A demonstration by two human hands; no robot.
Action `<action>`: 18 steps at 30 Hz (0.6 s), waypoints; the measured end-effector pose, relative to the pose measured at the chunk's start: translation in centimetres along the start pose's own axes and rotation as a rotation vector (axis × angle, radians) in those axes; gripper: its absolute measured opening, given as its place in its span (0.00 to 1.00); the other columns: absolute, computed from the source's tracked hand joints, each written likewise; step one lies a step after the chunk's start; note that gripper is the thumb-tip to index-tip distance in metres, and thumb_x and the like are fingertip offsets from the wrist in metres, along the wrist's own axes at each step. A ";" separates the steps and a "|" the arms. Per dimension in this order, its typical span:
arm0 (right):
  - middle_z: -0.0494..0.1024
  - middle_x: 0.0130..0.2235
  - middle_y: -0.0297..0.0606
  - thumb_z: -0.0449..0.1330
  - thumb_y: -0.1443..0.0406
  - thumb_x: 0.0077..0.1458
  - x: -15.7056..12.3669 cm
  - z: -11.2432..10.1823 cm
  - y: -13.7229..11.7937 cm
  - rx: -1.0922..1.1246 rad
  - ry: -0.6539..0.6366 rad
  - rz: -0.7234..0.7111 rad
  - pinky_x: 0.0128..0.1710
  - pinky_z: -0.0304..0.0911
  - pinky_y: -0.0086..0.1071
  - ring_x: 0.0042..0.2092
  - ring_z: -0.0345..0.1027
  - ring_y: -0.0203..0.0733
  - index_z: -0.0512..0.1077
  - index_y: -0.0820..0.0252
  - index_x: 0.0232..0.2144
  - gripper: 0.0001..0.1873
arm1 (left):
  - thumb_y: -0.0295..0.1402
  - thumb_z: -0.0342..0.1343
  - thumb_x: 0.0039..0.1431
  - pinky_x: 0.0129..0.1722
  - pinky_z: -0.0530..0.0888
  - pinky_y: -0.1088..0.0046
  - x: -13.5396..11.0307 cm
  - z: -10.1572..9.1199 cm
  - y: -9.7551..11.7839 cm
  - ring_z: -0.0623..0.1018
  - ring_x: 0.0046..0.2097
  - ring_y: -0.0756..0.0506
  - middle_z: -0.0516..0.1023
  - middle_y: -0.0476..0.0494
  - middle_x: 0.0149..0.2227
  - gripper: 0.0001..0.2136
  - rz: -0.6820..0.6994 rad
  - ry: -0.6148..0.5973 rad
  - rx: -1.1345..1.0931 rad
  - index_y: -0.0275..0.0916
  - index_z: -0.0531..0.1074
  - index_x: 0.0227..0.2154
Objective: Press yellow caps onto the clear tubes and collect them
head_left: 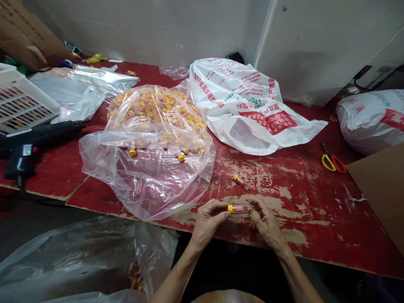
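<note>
Held tube [238,208] is lower centre of frame, lying roughly level between both hands, above the front part of the red table [315,189]. Yellow cap points left; red-and-white contents show through the clear wall.

Left hand [207,221]: thumb and finger pinched at the cap end. Right hand [268,223]: thumb and fingers closed in on the clear end; exact contact partly hidden by the fingers.

Loose tube [242,182], also yellow-capped, lies on the table just above the held one in frame, not touching it.

Clear bag [148,185] sits left of centre, many yellow-capped tubes [154,103] inside, a few near its mouth. White printed sack [205,80] upper centre. Scissors [333,163] right side, handles yellow and red. Black tool [23,160] at left edge, below white basket [34,92].
</note>
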State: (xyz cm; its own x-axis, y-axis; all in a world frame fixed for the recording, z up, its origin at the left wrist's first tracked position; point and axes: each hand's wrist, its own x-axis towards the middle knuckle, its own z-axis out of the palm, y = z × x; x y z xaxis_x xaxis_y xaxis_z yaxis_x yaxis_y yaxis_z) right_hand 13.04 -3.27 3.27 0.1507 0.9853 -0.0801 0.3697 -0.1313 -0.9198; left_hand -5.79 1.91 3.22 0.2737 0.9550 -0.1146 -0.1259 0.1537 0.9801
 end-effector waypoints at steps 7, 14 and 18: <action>0.58 0.15 0.28 0.47 0.48 0.58 0.5 0.0 0.0 -0.045 0.006 -0.025 0.18 0.48 0.26 0.19 0.51 0.33 0.64 0.59 0.21 0.24 | 0.32 0.65 0.43 0.31 0.65 0.77 0.1 0.1 0.0 0.69 0.30 0.51 0.70 0.51 0.25 0.07 -0.002 -0.011 0.003 0.39 0.79 0.28; 0.65 0.22 0.29 0.53 0.50 0.56 0.6 0.3 -0.3 0.087 -0.059 0.052 0.20 0.53 0.25 0.21 0.57 0.33 0.68 0.60 0.35 0.19 | 0.32 0.65 0.43 0.31 0.67 0.77 0.4 0.1 0.3 0.71 0.31 0.50 0.71 0.50 0.27 0.07 -0.043 0.009 -0.026 0.38 0.79 0.27; 0.62 0.18 0.29 0.48 0.49 0.58 1.2 0.5 -0.1 -0.040 -0.015 0.020 0.19 0.51 0.26 0.20 0.55 0.34 0.69 0.61 0.27 0.23 | 0.32 0.65 0.42 0.34 0.69 0.76 0.5 0.3 -0.2 0.72 0.32 0.50 0.73 0.49 0.28 0.08 -0.054 0.017 -0.036 0.38 0.78 0.29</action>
State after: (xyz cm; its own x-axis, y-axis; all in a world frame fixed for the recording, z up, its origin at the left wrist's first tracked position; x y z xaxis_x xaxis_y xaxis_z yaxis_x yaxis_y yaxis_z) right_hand 12.74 -2.00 3.07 0.1447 0.9840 -0.1041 0.4034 -0.1548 -0.9018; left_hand -5.37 2.34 3.04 0.2650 0.9491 -0.1700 -0.1453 0.2136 0.9661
